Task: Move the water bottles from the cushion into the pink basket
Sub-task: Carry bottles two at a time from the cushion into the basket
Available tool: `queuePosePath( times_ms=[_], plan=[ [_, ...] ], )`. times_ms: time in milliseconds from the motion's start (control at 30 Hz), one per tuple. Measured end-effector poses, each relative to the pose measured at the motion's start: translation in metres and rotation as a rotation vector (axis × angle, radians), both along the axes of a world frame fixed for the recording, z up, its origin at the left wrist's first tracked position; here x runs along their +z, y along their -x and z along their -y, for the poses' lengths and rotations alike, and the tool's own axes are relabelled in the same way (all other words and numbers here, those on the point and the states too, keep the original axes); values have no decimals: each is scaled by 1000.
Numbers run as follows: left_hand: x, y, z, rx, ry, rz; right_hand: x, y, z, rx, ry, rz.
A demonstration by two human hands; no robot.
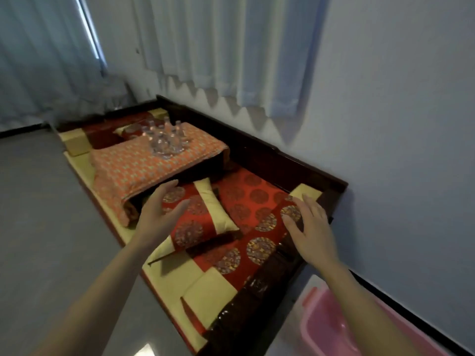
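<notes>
Several clear water bottles (164,140) stand upright in a cluster on an orange patterned cushion (144,168) in the middle of a low wooden bench. The pink basket (331,327) sits on the floor at the lower right, partly cut off by the frame edge. My left hand (159,211) hovers with straight fingers over a red and gold pillow (198,222), well short of the bottles. My right hand (311,227) hangs with spread fingers above the bench's near right end. Both hands hold nothing.
The dark wooden bench (282,160) runs along a pale wall, with red and gold cushions on its seat. Curtains (218,47) hang above it. Grey floor (38,214) lies to the left of the bench.
</notes>
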State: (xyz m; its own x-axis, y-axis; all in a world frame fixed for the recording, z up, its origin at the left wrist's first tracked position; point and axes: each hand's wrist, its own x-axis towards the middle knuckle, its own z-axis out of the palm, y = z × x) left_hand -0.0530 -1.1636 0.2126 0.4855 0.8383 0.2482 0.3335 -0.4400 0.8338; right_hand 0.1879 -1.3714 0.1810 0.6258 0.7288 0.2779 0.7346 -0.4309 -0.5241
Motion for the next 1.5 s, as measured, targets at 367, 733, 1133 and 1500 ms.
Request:
queuePosePath(
  times_ms=[367, 733, 1133, 1500],
  plan=[
    [9, 226, -150, 312, -46, -111, 14, 154, -218, 281, -8, -28],
    [-22, 315, -316, 435, 35, -119, -27, 231, -411, 334, -11, -127],
    [-26, 301, -552, 414, 23, -82, -29, 217, -661, 315, 34, -79],
    [-56, 267, -793, 175, 46, -102, -59, 207, -833, 53, 61, -91]
  ],
)
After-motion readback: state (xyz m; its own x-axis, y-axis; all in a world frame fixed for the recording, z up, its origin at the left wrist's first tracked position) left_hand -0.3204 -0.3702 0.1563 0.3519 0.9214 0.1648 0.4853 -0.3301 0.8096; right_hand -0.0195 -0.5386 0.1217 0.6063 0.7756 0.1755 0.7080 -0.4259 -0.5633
